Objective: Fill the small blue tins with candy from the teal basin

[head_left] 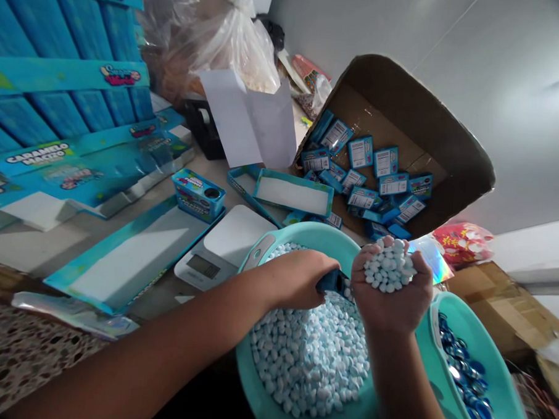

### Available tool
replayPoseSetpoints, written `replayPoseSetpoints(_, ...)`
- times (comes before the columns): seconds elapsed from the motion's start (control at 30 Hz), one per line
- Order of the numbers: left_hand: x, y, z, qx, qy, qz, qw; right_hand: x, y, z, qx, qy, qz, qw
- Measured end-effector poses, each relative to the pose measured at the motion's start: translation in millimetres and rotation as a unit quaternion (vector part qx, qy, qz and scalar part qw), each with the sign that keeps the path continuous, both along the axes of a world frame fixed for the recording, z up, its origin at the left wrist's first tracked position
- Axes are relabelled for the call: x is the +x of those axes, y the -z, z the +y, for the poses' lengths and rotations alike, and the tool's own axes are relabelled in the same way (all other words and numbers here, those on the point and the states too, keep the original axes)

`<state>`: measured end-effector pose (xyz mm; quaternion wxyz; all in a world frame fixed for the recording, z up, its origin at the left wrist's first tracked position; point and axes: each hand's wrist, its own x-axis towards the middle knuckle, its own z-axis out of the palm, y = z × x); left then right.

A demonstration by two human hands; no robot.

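My right hand (391,307) is turned palm up and cupped around a heap of small pale blue candies (388,270). Beside it, my left hand (304,278) grips a small dark blue container (331,281), its near end mostly covered by my fingers. A few candies show at the container's right end, close to my right palm. Both hands are above a turquoise basin (244,381), which holds a large mass of the same pale candies (310,359).
Left of the basin are a white kitchen scale (203,265), a blue tray (120,258) and a small blue box (198,193). A cardboard carton (427,111) holds several blue boxes. At right, another turquoise basin (443,371) contains shiny blue pieces (467,372). Blue display boxes (67,70) are stacked at left.
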<state>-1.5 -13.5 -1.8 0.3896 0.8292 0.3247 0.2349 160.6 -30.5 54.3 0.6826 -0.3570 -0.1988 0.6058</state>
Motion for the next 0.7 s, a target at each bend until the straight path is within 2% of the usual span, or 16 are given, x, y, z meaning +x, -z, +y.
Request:
replayPoseSetpoints(0.2, -1.0, -1.1, -0.7, -0.006, -0.003, 0.003, 1.0, -2.5, 2.0, -0.6, 0.022, -0.027, -0.026, 0.999)
replayPoseSetpoints(0.7, 0.6, 0.6, 0.6, 0.031, 0.013, 0.003, 0.999, -6.2, -2.8, -4.3, 0.027, -0.032, -0.073, 0.997)
